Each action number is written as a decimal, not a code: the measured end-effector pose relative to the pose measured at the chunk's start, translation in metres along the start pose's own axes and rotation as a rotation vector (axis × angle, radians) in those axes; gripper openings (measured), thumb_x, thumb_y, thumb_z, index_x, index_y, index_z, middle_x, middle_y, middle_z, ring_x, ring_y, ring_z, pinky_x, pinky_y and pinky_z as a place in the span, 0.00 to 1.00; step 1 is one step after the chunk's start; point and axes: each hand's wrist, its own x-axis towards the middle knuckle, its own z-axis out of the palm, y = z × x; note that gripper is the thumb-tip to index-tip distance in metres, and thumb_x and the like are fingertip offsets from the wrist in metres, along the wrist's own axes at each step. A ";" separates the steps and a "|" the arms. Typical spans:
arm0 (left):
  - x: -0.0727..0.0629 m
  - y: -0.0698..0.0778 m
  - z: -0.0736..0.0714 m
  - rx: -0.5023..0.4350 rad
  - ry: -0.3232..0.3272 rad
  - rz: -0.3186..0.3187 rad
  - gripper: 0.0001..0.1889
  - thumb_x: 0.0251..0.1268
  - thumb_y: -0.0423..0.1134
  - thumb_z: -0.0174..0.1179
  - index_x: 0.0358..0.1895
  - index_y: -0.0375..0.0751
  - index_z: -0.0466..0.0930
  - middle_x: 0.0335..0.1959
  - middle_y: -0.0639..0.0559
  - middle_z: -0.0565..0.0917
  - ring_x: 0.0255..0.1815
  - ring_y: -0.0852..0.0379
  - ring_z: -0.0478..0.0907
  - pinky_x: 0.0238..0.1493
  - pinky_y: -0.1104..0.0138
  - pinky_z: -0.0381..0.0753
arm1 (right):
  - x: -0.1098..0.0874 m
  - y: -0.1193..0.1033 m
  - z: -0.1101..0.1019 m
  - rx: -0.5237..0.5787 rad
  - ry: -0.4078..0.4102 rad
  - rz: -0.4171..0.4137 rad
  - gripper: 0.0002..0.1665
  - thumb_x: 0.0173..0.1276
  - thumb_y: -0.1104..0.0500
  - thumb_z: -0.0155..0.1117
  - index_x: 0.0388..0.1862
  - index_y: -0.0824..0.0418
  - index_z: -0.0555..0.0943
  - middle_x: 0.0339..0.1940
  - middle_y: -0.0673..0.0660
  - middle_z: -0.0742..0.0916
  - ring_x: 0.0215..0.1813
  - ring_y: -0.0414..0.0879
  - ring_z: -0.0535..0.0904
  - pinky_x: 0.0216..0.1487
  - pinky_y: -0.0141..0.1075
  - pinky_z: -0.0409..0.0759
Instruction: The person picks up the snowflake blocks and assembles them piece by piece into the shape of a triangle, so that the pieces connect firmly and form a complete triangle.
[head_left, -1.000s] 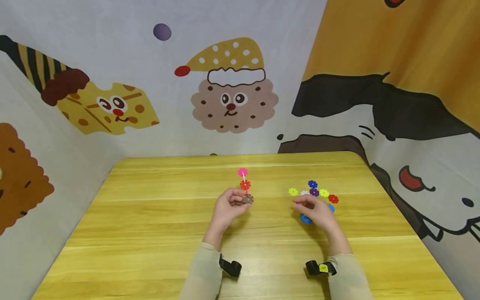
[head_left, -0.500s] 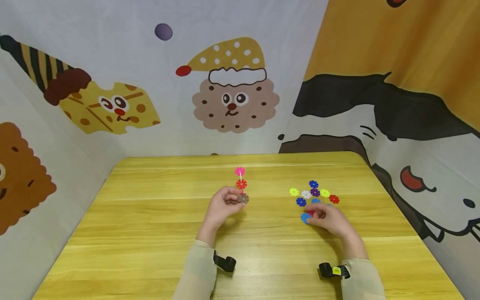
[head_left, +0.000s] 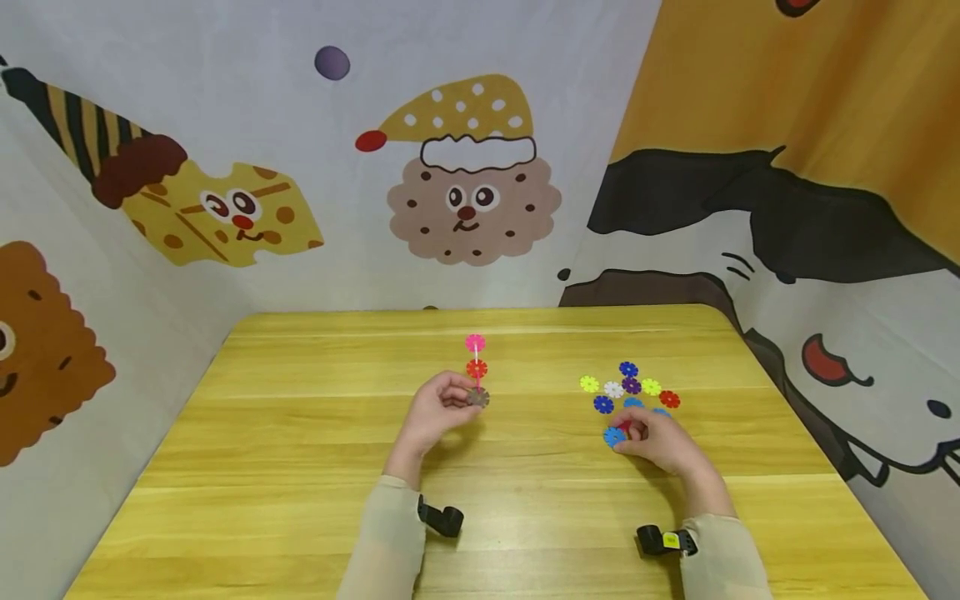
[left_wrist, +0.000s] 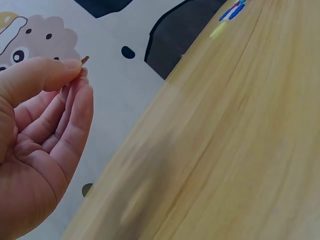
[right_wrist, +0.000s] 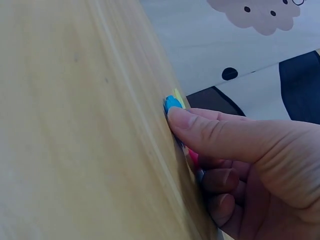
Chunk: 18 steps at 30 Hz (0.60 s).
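Note:
My left hand (head_left: 435,412) pinches a grey-brown notched disc (head_left: 478,397), a snowflake-shaped building piece, between thumb and fingers. From it a linked chain extends away from me, with a red disc (head_left: 477,368) and a pink disc (head_left: 475,342) joined by pieces seen edge-on. In the left wrist view only a brown edge of the held disc (left_wrist: 85,60) shows past the thumb. At the near side of the loose discs, my right hand (head_left: 660,442) pinches a light blue disc (head_left: 614,437), also visible under the thumb in the right wrist view. A pinkish-red disc (head_left: 624,426) is partly hidden beneath these fingers.
Loose discs lie beyond my right hand, among them a white disc (head_left: 613,389), a dark blue disc (head_left: 603,404), a yellow disc (head_left: 589,383) and a red disc (head_left: 670,399). The wooden table (head_left: 300,467) meets a cartoon-printed cloth at its back edge.
My right hand has shifted right and nearer to me, from the left side of the loose discs to the light blue one. My left hand has drifted slightly left with the chain.

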 end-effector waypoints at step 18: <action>-0.006 -0.010 -0.005 0.041 0.007 0.042 0.17 0.55 0.26 0.70 0.47 0.34 0.79 0.32 0.48 0.86 0.33 0.54 0.79 0.35 0.68 0.80 | -0.002 -0.004 0.001 -0.002 0.047 -0.060 0.15 0.59 0.68 0.74 0.42 0.57 0.80 0.33 0.53 0.78 0.33 0.47 0.72 0.33 0.34 0.73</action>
